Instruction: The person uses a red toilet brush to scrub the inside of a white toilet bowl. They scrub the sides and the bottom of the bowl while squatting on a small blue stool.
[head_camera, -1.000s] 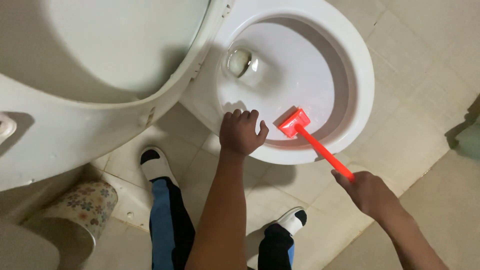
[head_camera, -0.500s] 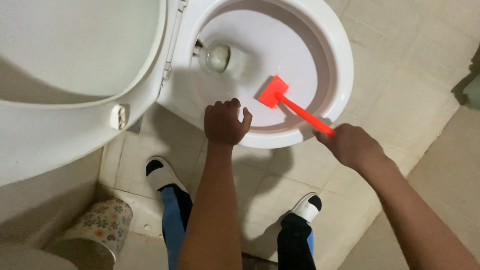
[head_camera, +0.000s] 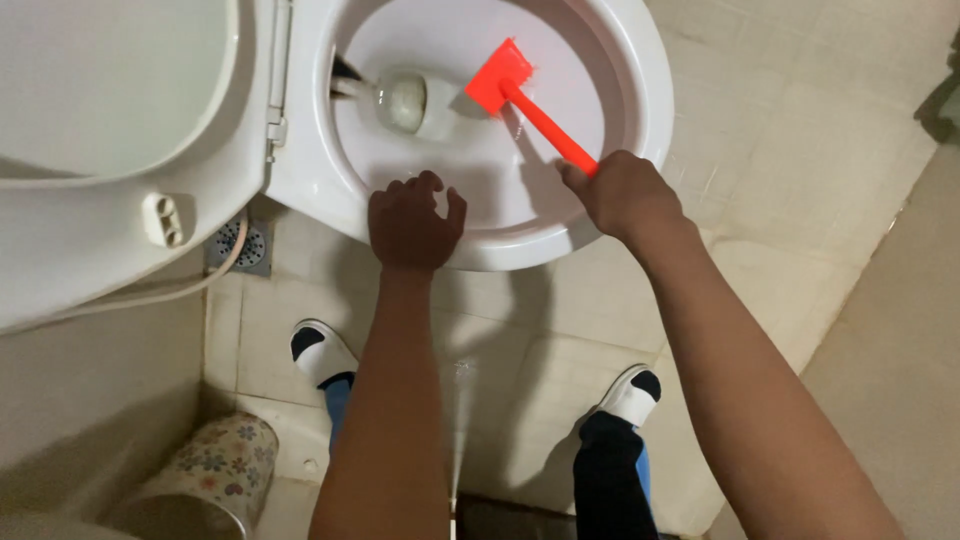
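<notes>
A white toilet bowl (head_camera: 655, 110) fills the top middle of the head view, its seat and lid (head_camera: 110, 90) raised to the left. My right hand (head_camera: 625, 195) is shut on the handle of a bright orange toilet brush (head_camera: 520, 95). The brush's flat head lies inside the bowl, close to the drain hole (head_camera: 405, 100). My left hand (head_camera: 412, 222) rests on the bowl's near rim with its fingers curled over the edge. It holds nothing.
Beige floor tiles (head_camera: 790, 130) surround the toilet. A metal floor drain (head_camera: 240, 245) and a white hose lie at the left. A flower-patterned bin (head_camera: 215, 475) stands at the bottom left. My two feet in white slippers (head_camera: 320, 350) stand below the bowl.
The brush head has moved from the bowl's near rim deeper in, towards the drain. My right hand has come closer to the rim. The view has shifted so the bowl sits more central.
</notes>
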